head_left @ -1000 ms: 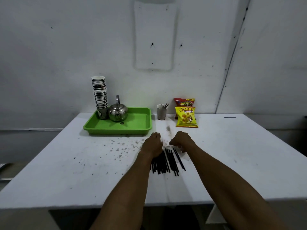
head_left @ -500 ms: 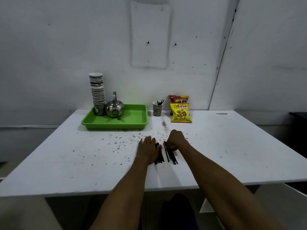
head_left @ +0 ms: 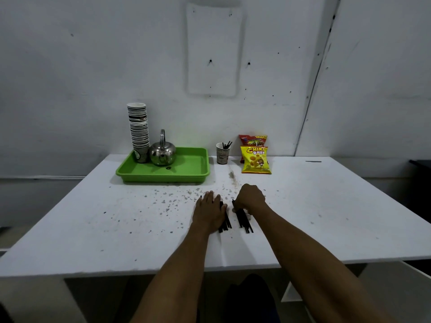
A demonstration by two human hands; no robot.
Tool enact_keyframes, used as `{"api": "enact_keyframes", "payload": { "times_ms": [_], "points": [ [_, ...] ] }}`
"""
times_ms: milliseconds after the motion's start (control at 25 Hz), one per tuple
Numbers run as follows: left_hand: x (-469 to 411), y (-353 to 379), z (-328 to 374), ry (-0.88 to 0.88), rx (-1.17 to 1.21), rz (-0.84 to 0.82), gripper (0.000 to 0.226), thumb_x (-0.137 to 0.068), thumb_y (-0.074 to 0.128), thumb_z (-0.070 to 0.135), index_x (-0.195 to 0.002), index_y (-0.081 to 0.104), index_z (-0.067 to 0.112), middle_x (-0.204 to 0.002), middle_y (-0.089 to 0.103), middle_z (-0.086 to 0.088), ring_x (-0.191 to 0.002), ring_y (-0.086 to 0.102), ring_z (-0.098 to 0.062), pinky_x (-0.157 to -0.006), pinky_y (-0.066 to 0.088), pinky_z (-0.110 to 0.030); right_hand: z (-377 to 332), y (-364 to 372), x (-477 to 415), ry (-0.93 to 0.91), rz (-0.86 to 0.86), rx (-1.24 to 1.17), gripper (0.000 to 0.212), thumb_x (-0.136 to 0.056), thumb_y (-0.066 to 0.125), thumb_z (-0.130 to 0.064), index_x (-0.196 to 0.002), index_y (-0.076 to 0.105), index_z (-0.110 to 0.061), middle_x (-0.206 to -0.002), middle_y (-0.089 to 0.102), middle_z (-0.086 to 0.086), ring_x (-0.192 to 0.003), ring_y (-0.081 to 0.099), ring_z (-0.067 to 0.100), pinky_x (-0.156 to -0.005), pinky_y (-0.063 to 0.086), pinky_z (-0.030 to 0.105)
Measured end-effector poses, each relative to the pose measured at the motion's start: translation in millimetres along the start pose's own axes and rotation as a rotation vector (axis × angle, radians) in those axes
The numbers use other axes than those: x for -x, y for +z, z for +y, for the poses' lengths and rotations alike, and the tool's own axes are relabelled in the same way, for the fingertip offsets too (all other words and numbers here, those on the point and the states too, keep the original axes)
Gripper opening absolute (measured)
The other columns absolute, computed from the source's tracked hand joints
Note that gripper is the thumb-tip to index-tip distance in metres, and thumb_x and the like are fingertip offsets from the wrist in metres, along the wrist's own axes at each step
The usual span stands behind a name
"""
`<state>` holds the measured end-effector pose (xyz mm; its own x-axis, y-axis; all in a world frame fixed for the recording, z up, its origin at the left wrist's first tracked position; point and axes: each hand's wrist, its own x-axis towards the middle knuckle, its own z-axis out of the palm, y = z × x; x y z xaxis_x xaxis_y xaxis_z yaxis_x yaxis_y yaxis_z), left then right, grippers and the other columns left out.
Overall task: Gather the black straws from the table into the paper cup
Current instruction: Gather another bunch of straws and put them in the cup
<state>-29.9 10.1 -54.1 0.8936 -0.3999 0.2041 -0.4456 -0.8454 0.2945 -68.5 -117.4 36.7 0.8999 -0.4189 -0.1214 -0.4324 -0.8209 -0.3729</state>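
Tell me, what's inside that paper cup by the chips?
A few black straws poke out of the paper cup. Its wall hides their lower ends and anything else inside.

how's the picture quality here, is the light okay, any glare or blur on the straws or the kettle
Head view: dim, flat light with soft shadows; the black straws read as one dark mass, not singly countable; small highlights glint on the kettle; wide-angle bending shows along the table edges; no obvious motion blur on either hand.
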Motion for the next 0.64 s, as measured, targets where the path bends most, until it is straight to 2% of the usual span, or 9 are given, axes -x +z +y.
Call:
{"api": "enact_keyframes", "payload": {
  "times_ms": [80,240,320,400,480,560,640],
  "points": [
    [-0.2,-1.7,1.5,0.008,0.041,-0.004,0.056,-0.104,0.029,0.041,-0.151,0.028,0.011,-0.163,0.017,-0.015,-0.152,0.010,-0.026,-0.124,0.011,-0.043,-1.1,-0.8,3.0,0.008,0.018,0.007,0.042,-0.063,0.089,-0.018,-0.083,0.053,-0.010,-0.105,0.070,0.013,-0.098,0.070,0.028,-0.069,0.054,0.032],
    [-1.7,-3.9,3.2,0.003,0.118,0.000,0.057,-0.104,0.031,0.040,-0.152,0.028,0.010,-0.163,0.016,-0.016,-0.153,0.009,-0.027,-0.123,0.014,-0.040,-2.6,1.0,3.9,0.011,0.011,-0.004,0.038,-0.071,0.082,-0.011,-0.067,0.044,-0.010,-0.095,0.067,0.013,-0.104,0.068,0.028,-0.065,0.045,0.027],
    [-1.6,-4.8,1.2,-0.012,0.111,-0.022,0.059,-0.104,0.031,0.041,-0.153,0.025,0.010,-0.163,0.015,-0.015,-0.153,0.008,-0.026,-0.124,0.013,-0.040,-3.6,1.8,5.4,0.010,0.011,-0.003,0.026,-0.073,0.079,-0.008,-0.081,0.055,-0.007,-0.101,0.069,0.014,-0.105,0.067,0.028,-0.067,0.048,0.029],
    [-1.4,-5.9,-0.1,-0.018,0.091,-0.030,0.060,-0.104,0.030,0.042,-0.153,0.023,0.009,-0.164,0.014,-0.016,-0.153,0.007,-0.027,-0.124,0.013,-0.041,-3.1,4.5,2.9,0.016,0.036,0.001,0.029,-0.076,0.075,-0.006,-0.103,0.063,-0.004,-0.110,0.070,0.014,-0.106,0.067,0.028,-0.073,0.052,0.031],
    [-1.3,-6.6,-0.3,-0.017,0.072,-0.025,0.060,-0.104,0.030,0.042,-0.153,0.023,0.008,-0.163,0.014,-0.017,-0.153,0.007,-0.027,-0.123,0.014,-0.042,-3.4,5.8,1.9,0.001,0.063,0.015,0.029,-0.080,0.069,-0.005,-0.108,0.063,-0.003,-0.112,0.070,0.014,-0.107,0.067,0.028,-0.076,0.052,0.031],
    [-0.4,-5.8,-0.1,-0.020,0.057,-0.020,0.060,-0.104,0.030,0.043,-0.152,0.024,0.009,-0.163,0.015,-0.017,-0.153,0.008,-0.028,-0.123,0.015,-0.043,-5.8,5.9,3.8,-0.032,0.070,0.045,0.022,-0.083,0.063,-0.006,-0.105,0.064,-0.004,-0.114,0.069,0.013,-0.108,0.066,0.028,-0.077,0.051,0.030],
    [0.0,-4.1,-0.6,-0.030,0.051,-0.023,0.060,-0.103,0.029,0.044,-0.152,0.025,0.009,-0.163,0.016,-0.017,-0.153,0.009,-0.028,-0.122,0.015,-0.044,-5.2,5.8,3.9,-0.069,0.064,0.083,0.003,-0.084,0.061,-0.006,-0.087,0.061,-0.006,-0.114,0.068,0.014,-0.107,0.066,0.029,-0.074,0.050,0.030]
  ]
}}
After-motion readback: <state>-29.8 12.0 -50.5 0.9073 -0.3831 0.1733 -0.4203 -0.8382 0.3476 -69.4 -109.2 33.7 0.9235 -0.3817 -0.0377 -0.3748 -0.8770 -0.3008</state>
